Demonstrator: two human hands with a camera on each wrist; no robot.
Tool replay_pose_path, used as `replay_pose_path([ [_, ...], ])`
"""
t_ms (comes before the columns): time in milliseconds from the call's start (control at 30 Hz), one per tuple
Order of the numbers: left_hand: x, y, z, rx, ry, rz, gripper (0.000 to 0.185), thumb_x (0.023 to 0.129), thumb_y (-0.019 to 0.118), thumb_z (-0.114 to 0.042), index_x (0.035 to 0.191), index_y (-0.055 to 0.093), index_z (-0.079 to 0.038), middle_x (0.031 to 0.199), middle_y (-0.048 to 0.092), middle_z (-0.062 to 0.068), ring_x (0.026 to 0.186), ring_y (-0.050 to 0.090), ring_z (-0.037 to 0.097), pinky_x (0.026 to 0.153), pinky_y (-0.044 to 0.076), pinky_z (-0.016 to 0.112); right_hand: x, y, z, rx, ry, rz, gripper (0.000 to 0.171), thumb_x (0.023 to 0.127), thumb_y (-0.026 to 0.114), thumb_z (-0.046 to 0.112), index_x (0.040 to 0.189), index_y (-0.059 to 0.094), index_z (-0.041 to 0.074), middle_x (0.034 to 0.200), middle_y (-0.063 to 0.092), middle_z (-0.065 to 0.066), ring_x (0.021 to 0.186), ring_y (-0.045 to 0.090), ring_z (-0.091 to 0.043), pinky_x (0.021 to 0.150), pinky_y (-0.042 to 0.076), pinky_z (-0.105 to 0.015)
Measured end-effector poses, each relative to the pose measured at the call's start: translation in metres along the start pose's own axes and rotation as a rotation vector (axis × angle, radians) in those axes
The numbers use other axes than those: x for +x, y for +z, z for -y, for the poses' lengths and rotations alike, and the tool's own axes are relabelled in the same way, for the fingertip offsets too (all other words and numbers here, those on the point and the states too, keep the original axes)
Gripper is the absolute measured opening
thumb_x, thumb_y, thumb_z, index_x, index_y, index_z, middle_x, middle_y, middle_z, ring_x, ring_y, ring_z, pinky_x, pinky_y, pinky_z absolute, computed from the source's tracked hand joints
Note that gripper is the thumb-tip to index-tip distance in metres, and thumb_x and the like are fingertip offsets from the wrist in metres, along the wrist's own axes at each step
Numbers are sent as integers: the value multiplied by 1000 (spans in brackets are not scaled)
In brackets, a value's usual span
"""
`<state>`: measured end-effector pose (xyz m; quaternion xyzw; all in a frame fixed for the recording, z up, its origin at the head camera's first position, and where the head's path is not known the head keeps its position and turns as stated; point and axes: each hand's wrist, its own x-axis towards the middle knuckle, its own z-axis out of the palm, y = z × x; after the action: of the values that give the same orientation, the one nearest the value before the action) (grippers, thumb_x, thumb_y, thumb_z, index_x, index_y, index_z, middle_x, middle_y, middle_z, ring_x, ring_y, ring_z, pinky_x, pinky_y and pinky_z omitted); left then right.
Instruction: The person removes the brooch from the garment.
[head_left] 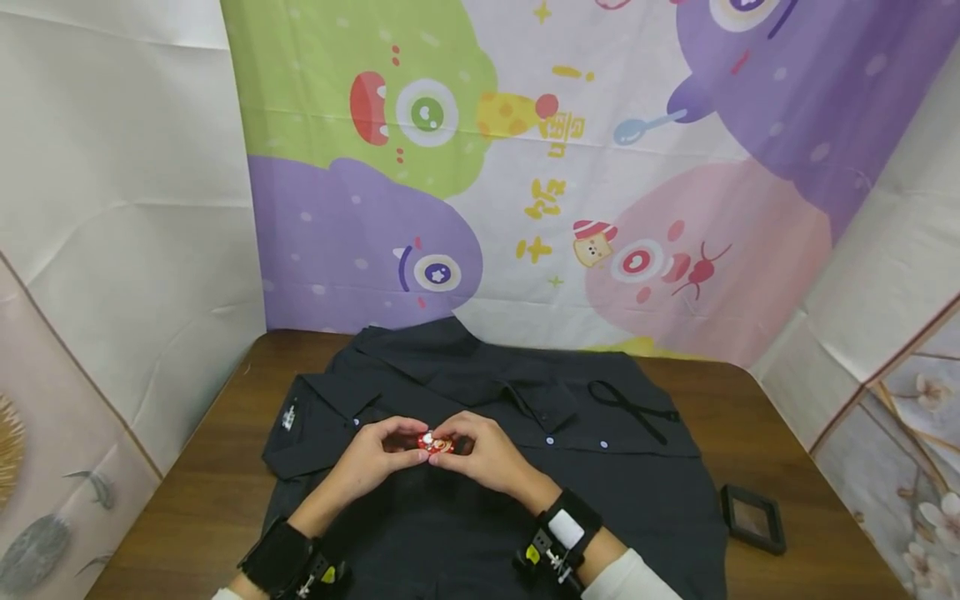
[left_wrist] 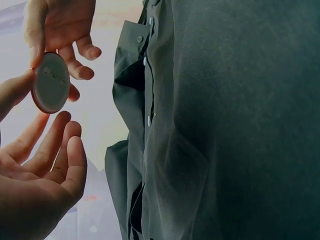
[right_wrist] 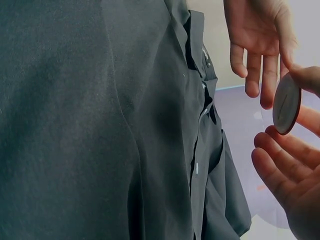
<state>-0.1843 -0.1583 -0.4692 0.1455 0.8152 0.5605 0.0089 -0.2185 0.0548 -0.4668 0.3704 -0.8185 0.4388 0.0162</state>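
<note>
A round badge (head_left: 437,443), red and patterned in the head view, is held up between both hands above a black shirt (head_left: 600,508). My left hand (head_left: 372,457) pinches its left edge between thumb and fingertips. The opposite edge is pinched by my right hand (head_left: 486,452). Both wrist views show the pale back of the badge (left_wrist: 51,85), with a thin pin across it. In those views the other fingers of each hand spread loosely away from it. The buttoned shirt lies spread on the table, its collar toward the back.
On the shirt's right shoulder area lies a thin black strap (head_left: 633,408). A small black square frame (head_left: 752,518) sits on the brown table (head_left: 202,508) right of the shirt. Behind the table hangs a cartoon-printed cloth (head_left: 517,308), with pale sheets on both sides.
</note>
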Motion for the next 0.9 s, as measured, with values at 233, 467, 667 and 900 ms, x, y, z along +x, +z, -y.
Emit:
replay_pose_path([
  [233,0,0,2,15,24,3,33,86,74,-16,114,66,0,109,70,16,96,68,22,78,54,20,-3,3,1,-29,7,-55,24,80,81,21,101,73,12,100,68,-2,81,59,-8,65,52,-18],
  [467,0,1,-1,36,1,-22,40,86,74,-16,119,63,4,110,70,17,95,67,23,79,53,20,-3,2,3,-60,4,-65,25,80,81,21,101,73,11,102,68,-2,82,60,-9,65,51,-16],
  [667,-1,1,-4,49,-26,-44,38,87,74,-18,117,66,4,111,71,18,97,68,24,80,52,18,-4,2,6,-140,-2,-70,25,79,81,23,101,73,11,103,68,-2,83,61,-10,66,50,-15],
  [900,-1,2,-7,49,-8,-25,34,88,73,-17,115,67,3,109,71,16,96,68,23,79,53,18,-5,0,8,-167,7,-55,28,79,82,23,104,73,12,103,67,-1,83,60,-10,66,50,-16],
])
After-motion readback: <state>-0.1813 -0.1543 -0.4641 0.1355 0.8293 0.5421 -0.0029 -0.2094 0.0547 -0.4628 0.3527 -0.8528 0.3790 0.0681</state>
